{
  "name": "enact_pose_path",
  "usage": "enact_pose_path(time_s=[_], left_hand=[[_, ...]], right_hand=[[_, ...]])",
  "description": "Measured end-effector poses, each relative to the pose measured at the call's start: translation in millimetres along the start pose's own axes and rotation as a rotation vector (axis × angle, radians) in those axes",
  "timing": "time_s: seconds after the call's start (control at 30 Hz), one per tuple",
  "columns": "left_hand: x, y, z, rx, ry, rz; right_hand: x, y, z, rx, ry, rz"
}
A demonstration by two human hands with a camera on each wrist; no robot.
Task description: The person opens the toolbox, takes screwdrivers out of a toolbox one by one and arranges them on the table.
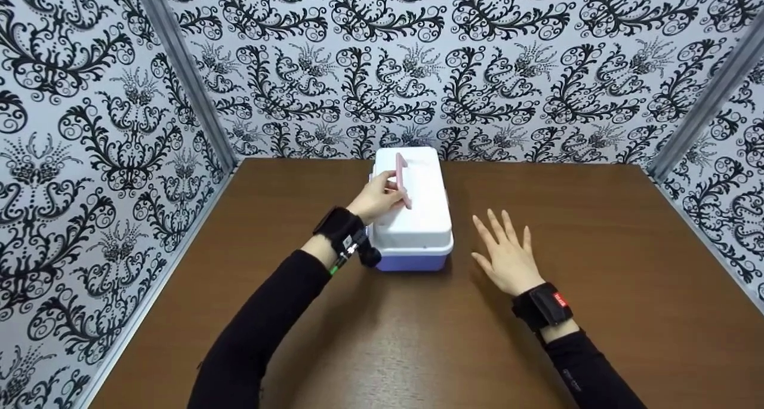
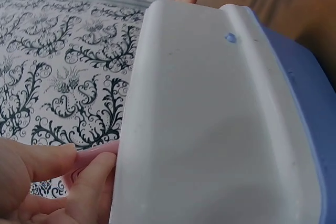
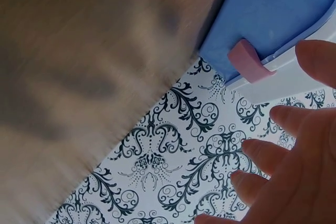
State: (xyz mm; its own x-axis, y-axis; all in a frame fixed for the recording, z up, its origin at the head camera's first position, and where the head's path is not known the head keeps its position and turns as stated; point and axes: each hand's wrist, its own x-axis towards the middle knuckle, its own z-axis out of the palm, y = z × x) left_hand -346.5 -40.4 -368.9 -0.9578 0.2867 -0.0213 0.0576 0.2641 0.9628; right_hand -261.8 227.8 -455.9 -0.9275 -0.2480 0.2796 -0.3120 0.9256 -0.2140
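Note:
A storage box with a white lid (image 1: 421,218) and a blue-purple base (image 1: 412,263) stands on the table, its long side running away from me. On top, a pink carry handle (image 1: 400,179) is raised, and my left hand (image 1: 379,199) pinches it between thumb and fingers. The left wrist view shows those fingers (image 2: 92,182) around the handle, beside the lid's end. To the right of the box, my right hand (image 1: 507,260) is held over the table with fingers spread, apart from the box. A pink latch (image 3: 249,61) shows on the box's side in the right wrist view.
The brown wooden table (image 1: 597,248) extends on both sides of the box. Patterned walls (image 1: 507,68) close it in at the back, left and right, with grey corner posts (image 1: 188,74). Black wrist straps (image 1: 542,306) are on both arms.

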Motion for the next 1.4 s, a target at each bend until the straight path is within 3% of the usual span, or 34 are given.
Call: enact_pose_path(time_s=[0.27, 0.57, 0.93, 1.03, 1.17, 1.3, 1.4], left_hand=[[-18.3, -2.6, 4.6, 0.021, -0.006, 0.016], [-42.0, -7.0, 5.6, 0.113, -0.041, 0.107], [-59.8, -12.5, 4.5, 0.161, -0.082, 0.104], [-61.6, -13.2, 4.2, 0.171, -0.090, 0.126], [-62.1, -14.2, 4.3, 0.169, -0.092, 0.137], [-62.6, -14.2, 4.5, 0.176, -0.086, 0.140], [-62.6, -14.0, 4.8, 0.184, -0.085, 0.148]], right_hand=[[1.1, -0.6, 1.9, 0.009, -0.020, -0.005], [2.8, -2.5, 0.7, 0.017, -0.043, -0.010], [6.8, -3.0, 0.2, 0.082, -0.090, 0.017], [10.6, -2.0, 1.7, 0.179, -0.073, 0.023], [18.1, -3.4, 3.2, 0.388, -0.077, 0.084], [27.2, -5.9, 4.6, 0.652, -0.188, 0.234], [34.6, -5.5, 9.0, 0.931, -0.284, 0.341]])
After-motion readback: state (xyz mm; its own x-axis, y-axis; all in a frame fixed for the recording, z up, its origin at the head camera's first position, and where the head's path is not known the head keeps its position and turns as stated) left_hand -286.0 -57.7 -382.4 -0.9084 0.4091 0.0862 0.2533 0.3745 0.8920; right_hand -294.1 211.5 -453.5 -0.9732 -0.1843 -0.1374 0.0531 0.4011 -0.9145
